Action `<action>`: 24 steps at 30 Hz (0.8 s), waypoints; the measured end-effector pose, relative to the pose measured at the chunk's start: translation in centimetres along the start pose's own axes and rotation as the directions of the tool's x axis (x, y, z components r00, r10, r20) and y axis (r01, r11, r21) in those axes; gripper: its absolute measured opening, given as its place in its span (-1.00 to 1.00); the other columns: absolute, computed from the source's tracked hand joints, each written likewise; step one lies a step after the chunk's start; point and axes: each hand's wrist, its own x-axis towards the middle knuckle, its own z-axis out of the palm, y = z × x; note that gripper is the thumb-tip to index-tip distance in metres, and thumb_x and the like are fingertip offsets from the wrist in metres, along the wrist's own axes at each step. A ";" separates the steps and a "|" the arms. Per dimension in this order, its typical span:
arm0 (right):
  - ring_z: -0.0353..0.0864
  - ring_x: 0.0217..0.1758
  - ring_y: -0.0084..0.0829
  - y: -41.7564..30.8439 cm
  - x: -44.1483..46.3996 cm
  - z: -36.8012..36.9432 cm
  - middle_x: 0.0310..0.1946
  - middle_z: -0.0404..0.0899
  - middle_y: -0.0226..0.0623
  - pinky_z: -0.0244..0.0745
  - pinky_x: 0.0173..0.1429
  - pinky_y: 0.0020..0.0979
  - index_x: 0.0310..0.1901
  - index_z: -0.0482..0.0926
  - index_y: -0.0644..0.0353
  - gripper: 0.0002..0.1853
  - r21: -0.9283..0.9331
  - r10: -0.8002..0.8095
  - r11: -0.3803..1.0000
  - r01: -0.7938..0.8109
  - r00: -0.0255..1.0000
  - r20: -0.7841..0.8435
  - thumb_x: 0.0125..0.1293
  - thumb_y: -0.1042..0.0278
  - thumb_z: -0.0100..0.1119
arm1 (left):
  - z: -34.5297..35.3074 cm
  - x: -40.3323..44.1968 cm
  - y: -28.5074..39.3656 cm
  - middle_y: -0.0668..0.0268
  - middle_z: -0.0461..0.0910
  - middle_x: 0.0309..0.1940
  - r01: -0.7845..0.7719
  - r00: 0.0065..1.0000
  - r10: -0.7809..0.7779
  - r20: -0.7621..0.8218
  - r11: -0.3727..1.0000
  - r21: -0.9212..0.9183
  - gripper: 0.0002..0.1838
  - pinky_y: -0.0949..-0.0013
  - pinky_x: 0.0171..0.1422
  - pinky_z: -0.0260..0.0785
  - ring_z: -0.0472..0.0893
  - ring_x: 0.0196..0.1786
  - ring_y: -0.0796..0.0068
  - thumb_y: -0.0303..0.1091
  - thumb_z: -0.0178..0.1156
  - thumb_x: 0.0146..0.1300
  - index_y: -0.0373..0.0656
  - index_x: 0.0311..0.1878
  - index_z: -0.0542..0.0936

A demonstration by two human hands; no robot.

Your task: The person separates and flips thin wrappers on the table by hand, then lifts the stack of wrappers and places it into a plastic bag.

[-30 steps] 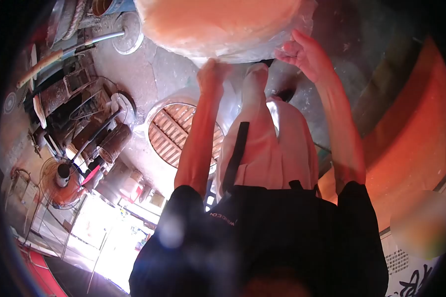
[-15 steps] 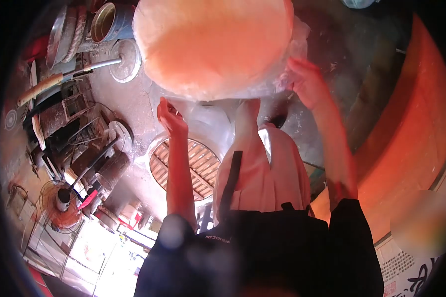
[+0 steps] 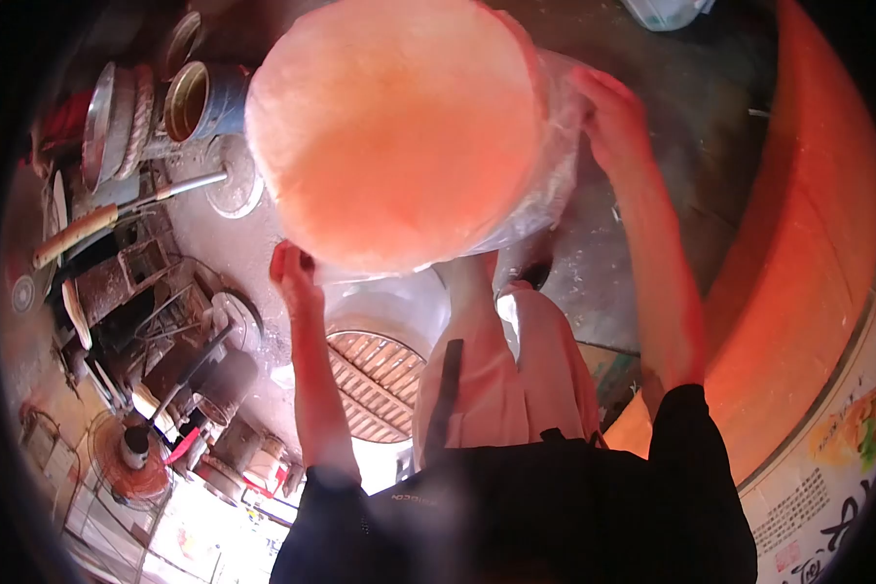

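A large round pale slab [image 3: 399, 136], lit orange, fills the top middle of the head view. Clear plastic sheeting [image 3: 555, 165] hangs out around its right and lower edge. At the right side, my right hand [image 3: 613, 117] is closed on the sheeting, with the fingertips partly out of sight. My left hand [image 3: 297, 277] has curled fingers at the slab's lower left edge, close to the sheeting; what they hold is hard to make out. Whatever supports the slab from below is hidden.
Beneath is a round vessel with a wooden slatted rack [image 3: 375, 384], beside my legs. To the left stand a metal bucket [image 3: 187, 102], a long wooden-handled tool [image 3: 78, 234], a fan [image 3: 131, 453] and cluttered gear. A big orange curved surface [image 3: 798, 273] bounds the right side.
The view has tilted, so the surroundings sit lower. The slab shows more fully, lower and further left. My left hand has shifted left and down; my right hand has moved slightly up.
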 end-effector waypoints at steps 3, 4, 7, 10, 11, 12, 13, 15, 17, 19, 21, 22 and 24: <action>0.48 -0.48 -0.66 1.1 0.0 2.0 -0.49 0.59 -0.53 0.35 -0.44 -0.52 -0.32 0.69 0.12 -0.85 -0.112 -0.089 0.990 0.088 0.996 0.000 0.11 0.28 0.36 | -1.5 0.7 0.1 0.48 0.33 -0.63 -0.301 0.942 0.252 0.220 0.925 0.232 -0.68 0.51 -0.50 0.10 0.27 -0.58 0.68 -0.30 0.03 0.33 -0.05 -0.59 0.34; 0.50 -0.46 -0.67 1.0 0.5 2.3 -0.47 0.59 -0.53 0.35 -0.43 -0.54 -0.31 0.67 0.11 -0.88 -0.162 -0.057 0.985 0.052 0.998 -0.025 0.15 0.30 0.34 | -3.8 3.2 -1.5 0.44 0.38 -0.58 -0.349 0.925 0.289 0.248 0.904 0.247 -0.73 0.48 -0.46 0.19 0.34 -0.53 0.63 -0.24 0.00 0.35 -0.09 -0.49 0.42; 0.52 -0.45 -0.62 1.7 4.5 -0.1 -0.46 0.60 -0.46 0.39 -0.40 -0.52 -0.36 0.64 0.11 -0.91 -0.106 -0.013 0.994 0.001 0.994 -0.111 0.19 0.32 0.32 | -1.8 5.8 -1.0 0.27 0.54 -0.21 -0.182 0.981 0.191 -0.040 0.969 0.166 -0.59 0.34 -0.12 0.46 0.56 -0.17 0.44 -0.07 -0.11 0.43 -0.20 0.04 0.51; 0.51 -0.49 -0.54 2.6 7.2 0.7 -0.53 0.57 -0.39 0.41 -0.40 -0.42 -0.43 0.61 0.20 -0.68 -0.514 -0.268 0.839 0.179 0.958 -0.105 0.21 0.07 0.30 | -4.2 15.5 -4.2 0.18 0.46 0.14 0.196 0.907 -0.197 0.372 0.980 0.040 -0.47 0.27 0.18 0.41 0.48 0.16 0.35 -0.05 -0.10 0.44 -0.19 0.34 0.29; 0.51 -0.47 -0.52 1.2 6.7 1.5 -0.49 0.59 -0.37 0.39 -0.39 -0.39 -0.44 0.64 0.23 -0.64 -0.679 0.012 0.732 -0.060 0.997 -0.076 0.17 0.04 0.34 | -2.8 15.8 -3.8 0.18 0.47 0.13 0.234 0.917 -0.236 0.323 0.971 0.045 -0.48 0.27 0.17 0.42 0.50 0.14 0.34 -0.07 -0.09 0.44 -0.19 0.32 0.31; 0.53 -0.44 -0.51 1.8 6.8 2.2 -0.43 0.62 -0.36 0.41 -0.37 -0.38 -0.40 0.67 0.25 -0.64 -0.573 0.142 0.799 -0.183 0.983 -0.116 0.15 0.05 0.36 | -2.1 16.3 -3.5 0.18 0.49 0.11 0.254 0.921 -0.256 0.295 0.966 0.044 -0.49 0.27 0.16 0.42 0.51 0.12 0.34 -0.08 -0.07 0.43 -0.19 0.30 0.33; 0.55 -0.42 -0.51 5.1 7.8 1.1 -0.45 0.63 -0.36 0.44 -0.35 -0.39 -0.38 0.70 0.25 -0.70 -0.284 0.010 0.959 0.001 0.999 0.037 0.14 0.13 0.37 | -1.5 16.8 -3.3 0.18 0.50 0.09 0.252 0.927 -0.254 0.277 0.967 0.043 -0.51 0.27 0.15 0.43 0.52 0.10 0.33 -0.09 -0.05 0.43 -0.19 0.28 0.35; 0.57 -0.38 -0.52 4.3 9.5 2.3 -0.43 0.64 -0.38 0.47 -0.31 -0.42 -0.33 0.69 0.29 -0.76 -0.339 0.088 0.936 -0.095 0.995 -0.036 0.11 0.25 0.37 | -0.8 17.7 -2.7 0.18 0.53 0.05 0.229 0.948 -0.229 0.222 0.973 0.027 -0.54 0.27 0.12 0.44 0.55 0.06 0.32 -0.12 -0.02 0.41 -0.20 0.25 0.39; 0.57 -0.37 -0.53 2.8 8.9 3.3 -0.42 0.64 -0.38 0.47 -0.31 -0.42 -0.33 0.69 0.31 -0.78 -0.244 0.018 0.969 -0.026 0.999 -0.035 0.10 0.30 0.37 | -0.1 18.2 -1.6 0.18 0.56 0.01 0.157 0.977 -0.157 0.147 0.988 0.010 -0.57 0.27 0.10 0.45 0.57 0.02 0.31 -0.14 0.01 0.40 -0.20 0.21 0.43; 0.57 -0.39 -0.56 1.2 7.8 4.3 -0.45 0.64 -0.36 0.47 -0.32 -0.42 -0.34 0.69 0.30 -0.79 -0.403 -0.076 0.913 0.066 0.997 -0.009 0.12 0.29 0.33 | 0.6 18.2 -0.1 0.18 0.59 -0.02 0.013 0.996 -0.015 0.087 1.000 0.022 -0.60 0.27 0.08 0.46 0.60 -0.02 0.30 -0.17 0.04 0.39 -0.20 0.18 0.47; 0.56 -0.39 -0.57 -0.8 5.8 5.9 -0.47 0.64 -0.35 0.46 -0.32 -0.43 -0.35 0.69 0.28 -0.80 -0.499 -0.110 0.861 0.098 0.994 0.006 0.14 0.29 0.29 | -1.0 19.7 0.8 0.19 0.60 -0.05 -0.089 0.987 0.074 0.145 0.991 0.101 -0.61 0.28 0.06 0.48 0.61 -0.05 0.32 -0.18 0.09 0.36 -0.21 0.14 0.49; 0.56 -0.40 -0.58 -0.2 6.2 5.7 -0.50 0.63 -0.33 0.46 -0.32 -0.45 -0.34 0.69 0.26 -0.79 -0.465 -0.139 0.876 0.125 0.990 0.004 0.14 0.28 0.24 | -2.3 21.2 0.8 0.20 0.60 -0.06 -0.133 0.974 0.100 0.204 0.979 0.153 -0.61 0.29 0.04 0.48 0.61 -0.06 0.33 -0.18 0.13 0.34 -0.22 0.11 0.50; 0.56 -0.39 -0.57 0.6 7.4 5.4 -0.50 0.63 -0.32 0.46 -0.30 -0.45 -0.35 0.69 0.27 -0.79 -0.473 -0.122 0.878 0.077 0.990 -0.065 0.13 0.28 0.23 | -0.2 19.9 4.1 0.24 0.61 -0.09 -0.079 0.955 0.043 0.292 0.990 0.113 -0.63 0.32 0.01 0.49 0.61 -0.08 0.38 -0.18 0.16 0.32 -0.23 0.07 0.52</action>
